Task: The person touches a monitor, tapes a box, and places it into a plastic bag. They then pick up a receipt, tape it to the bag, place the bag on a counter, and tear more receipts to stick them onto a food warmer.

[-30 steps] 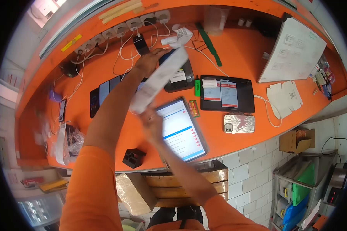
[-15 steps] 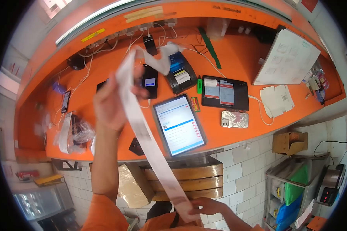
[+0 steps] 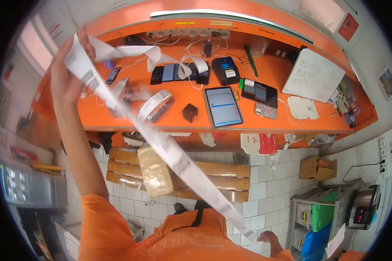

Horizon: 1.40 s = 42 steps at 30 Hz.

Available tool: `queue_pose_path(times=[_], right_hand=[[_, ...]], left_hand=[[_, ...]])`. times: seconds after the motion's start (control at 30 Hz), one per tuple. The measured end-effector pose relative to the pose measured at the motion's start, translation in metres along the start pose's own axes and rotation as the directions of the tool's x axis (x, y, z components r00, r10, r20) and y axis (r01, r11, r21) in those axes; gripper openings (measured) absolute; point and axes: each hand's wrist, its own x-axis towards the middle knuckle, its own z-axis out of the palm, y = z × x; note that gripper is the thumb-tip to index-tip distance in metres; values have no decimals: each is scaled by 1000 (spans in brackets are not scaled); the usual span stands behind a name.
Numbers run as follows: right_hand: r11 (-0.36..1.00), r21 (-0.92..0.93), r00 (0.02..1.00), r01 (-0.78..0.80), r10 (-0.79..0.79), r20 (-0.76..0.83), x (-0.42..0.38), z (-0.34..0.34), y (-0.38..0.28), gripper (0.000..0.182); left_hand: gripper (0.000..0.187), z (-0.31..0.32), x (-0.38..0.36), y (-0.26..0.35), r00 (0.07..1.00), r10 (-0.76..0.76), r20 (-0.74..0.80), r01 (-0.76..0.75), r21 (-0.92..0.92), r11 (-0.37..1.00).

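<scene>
A long white strip of printed receipt paper (image 3: 174,158) stretches diagonally across my body, with dark print blocks along it. My left hand (image 3: 69,71), raised at the upper left, is closed on the strip. From there a loose, curling length trails over the desk toward the phones (image 3: 167,73) and a small black printer (image 3: 225,71). Low at the right, my right hand (image 3: 269,239) pinches the strip's other end. A tablet (image 3: 223,106) with a lit screen lies on the desk beyond the paper.
On the orange desk (image 3: 139,124) are a roll of labels (image 3: 157,104), a dark holder (image 3: 190,112), a second tablet (image 3: 259,93), a silver phone (image 3: 265,111) and a whiteboard (image 3: 315,74). A wooden bench (image 3: 222,169) bears a wrapped package (image 3: 154,172). Shelving (image 3: 313,213) stands at right.
My left hand has moved up and left, drawing the strip out longer. My right hand has shifted right with its end. The view has pulled back from the desk.
</scene>
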Motion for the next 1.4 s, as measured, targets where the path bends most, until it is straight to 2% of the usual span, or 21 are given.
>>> queue_pose_path(times=[0.13, 0.2, 0.27, 0.3, 0.37, 0.4, 0.43, 0.53, 0.6, 0.63, 0.8, 0.9, 0.97, 1.07, 1.1, 1.2, 1.23, 1.27, 1.3, 1.33, 1.4], right_hand=[[842, -23, 838, -539, 533, -120, -64, 156, 75, 61], [782, -15, 779, -623, 619, -104, -58, 180, 116, 62], [640, -6, 640, -768, 768, -15, -53, 190, 142, 70], [851, -98, 822, -516, 524, 224, -83, 109, 116, 74], [896, 153, 816, -417, 443, -372, -62, -12, 71, 60], [954, 204, 699, -221, 301, -649, -85, -100, 5, 50], [964, -36, 278, 264, -111, -954, -129, -166, -78, 39], [225, -62, 45, 972, -444, -895, -315, -250, -324, 50], [-280, -138, -295, 950, -662, -689, -351, -230, -405, 64], [-286, -197, -344, 938, -695, -631, -364, -211, -429, 61], [-180, 326, -51, 928, -928, -368, -362, -117, -430, 27], [-117, 576, -23, 809, -985, -168, -349, -59, -400, 22], [59, -41, 65, 997, -984, 164, -356, -50, -382, 22], [-61, -37, -46, 997, -944, 326, -324, -40, -367, 28], [-134, -14, -120, 991, -923, 366, -315, -45, -363, 29], [-45, -244, 69, 969, -896, 439, -290, -67, -353, 32], [-9, -252, 103, 968, -898, 427, -279, -75, -349, 31], [31, -255, 138, 966, -900, 414, -269, -82, -344, 31], [35, -248, 135, 968, -906, 401, -262, -89, -338, 31], [105, -265, 189, 959, -929, 317, -255, -97, -331, 30], [198, -253, 259, 947, -936, 238, -244, -90, -334, 30]], left_hand=[[41, -29, -67, 97, 988, 97, -117, -84, 116, 990], [40, -38, -100, 139, 915, 210, -344, -125, 252, 960], [41, -7, -149, 150, 943, 206, -260, -120, 312, 942], [43, 17, -178, 149, 965, 179, -191, -96, 376, 921], [55, 100, -231, 125, 967, 225, -117, -169, 368, 914], [61, 128, -257, 115, 962, 258, -89, -205, 387, 899], [68, 155, -282, 104, 955, 289, -64, -240, 405, 882], [67, 227, -348, 77, 885, 459, -75, -332, 590, 736], [60, 243, -398, 63, 884, 463, -69, -276, 722, 634], [58, 248, -429, 61, 901, 429, -58, -223, 787, 575], [70, 286, -569, 34, 811, 528, -250, -51, 870, 491], [68, 323, -634, 18, 707, 557, -437, -207, 625, 753], [66, 327, -672, 30, 629, 585, -512, -267, 564, 781], [57, 339, -727, 86, 327, 772, -545, -44, 807, 589], [57, 333, -764, 115, 310, 780, -544, -43, 812, 583], [54, 316, -885, 190, 223, 924, -312, 397, 894, 206], [55, 317, -919, 204, 367, 916, -161, 509, 859, -53], [56, 352, -879, 192, -20, 927, -373, 278, 889, 364], [57, 345, -911, 207, 36, 947, -319, 322, 901, 291], [55, 330, -951, 225, 256, 960, -114, 647, 758, -82], [57, 328, -970, 228, 230, 964, -136, 603, 797, -32]])
